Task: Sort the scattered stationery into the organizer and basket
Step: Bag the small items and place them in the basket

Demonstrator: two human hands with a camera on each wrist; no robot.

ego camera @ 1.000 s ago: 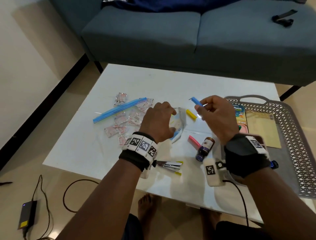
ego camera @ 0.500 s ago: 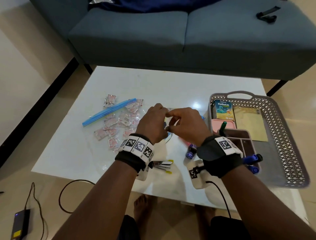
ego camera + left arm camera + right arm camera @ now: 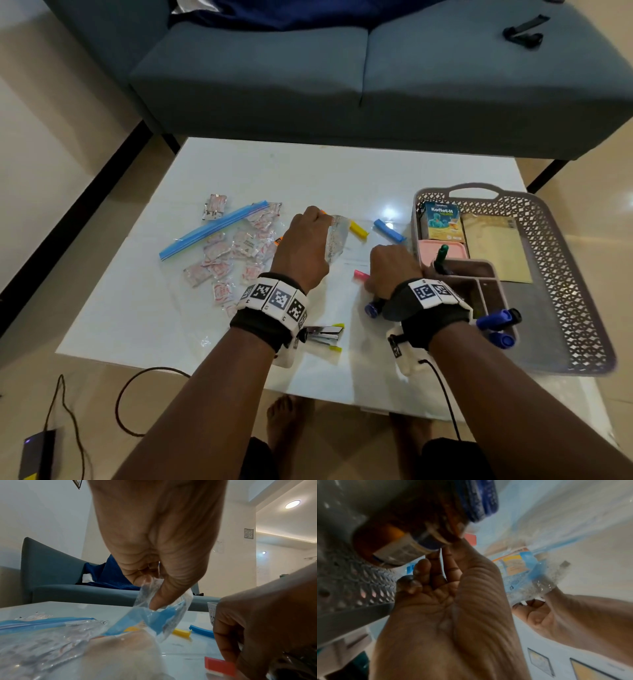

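Note:
My left hand (image 3: 308, 240) pinches a small clear pouch (image 3: 335, 240) with blue print and holds it just above the white table (image 3: 325, 178). The left wrist view shows thumb and fingers closed on the pouch (image 3: 164, 618). My right hand (image 3: 390, 270) is low beside the basket (image 3: 582, 274), over a brown bottle with a blue cap (image 3: 372, 309). In the right wrist view its fingers are curled, and thumb and forefinger touch the bottle (image 3: 399, 540). A pink clip (image 3: 361, 274), a yellow clip (image 3: 358, 229) and a blue clip (image 3: 388, 230) lie loose on the table.
A stapler (image 3: 323, 334) lies under my left wrist. A zip bag with several sachets (image 3: 222, 253) is spread to the left. The basket holds a brown organizer (image 3: 486, 287) with markers, a pink box, a Koflet-H box (image 3: 442, 219) and an envelope. A sofa stands behind.
The blue clip my right hand held a second ago now lies on the table. That hand went to the pouch, then dropped right and down onto the bottle. My left hand kept the pouch.

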